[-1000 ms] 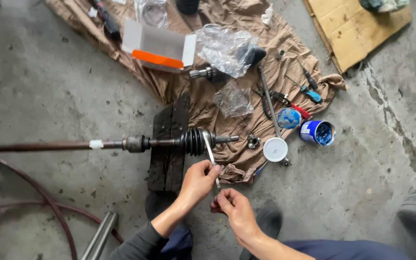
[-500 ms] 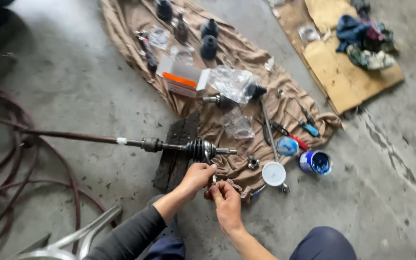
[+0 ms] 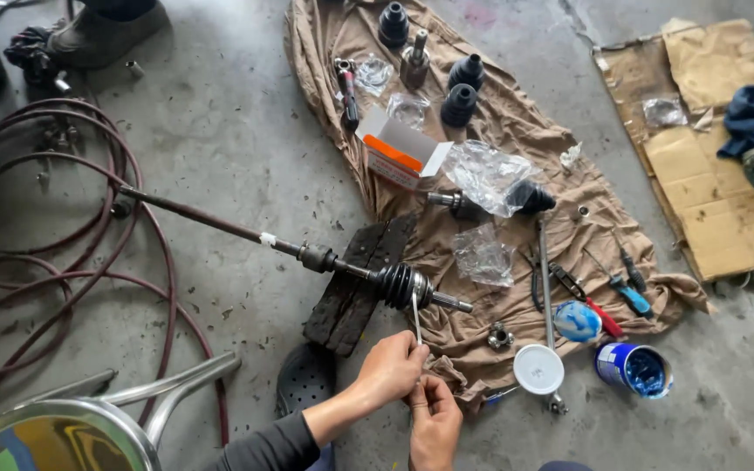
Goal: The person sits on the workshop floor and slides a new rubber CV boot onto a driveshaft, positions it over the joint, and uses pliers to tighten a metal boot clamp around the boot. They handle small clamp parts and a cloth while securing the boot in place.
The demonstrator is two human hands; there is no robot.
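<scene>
Concrete floor (image 3: pixel 246 148), brown cloth (image 3: pixel 517 201) spread across the middle, cardboard (image 3: pixel 717 201) far right, red hose (image 3: pixel 63 279) coiled left. Long axle shaft (image 3: pixel 220 225) ran from far left to centre, its black ribbed boot (image 3: pixel 399 285) resting over a black rubber block (image 3: pixel 355 279). Open blue tin (image 3: pixel 637 368) and white lid (image 3: pixel 538 368) sat near right. Left hand (image 3: pixel 392 366) pinched a thin white strap (image 3: pixel 415 316) rising to the boot; right hand (image 3: pixel 434 423) closed on its lower end, both near centre.
</scene>
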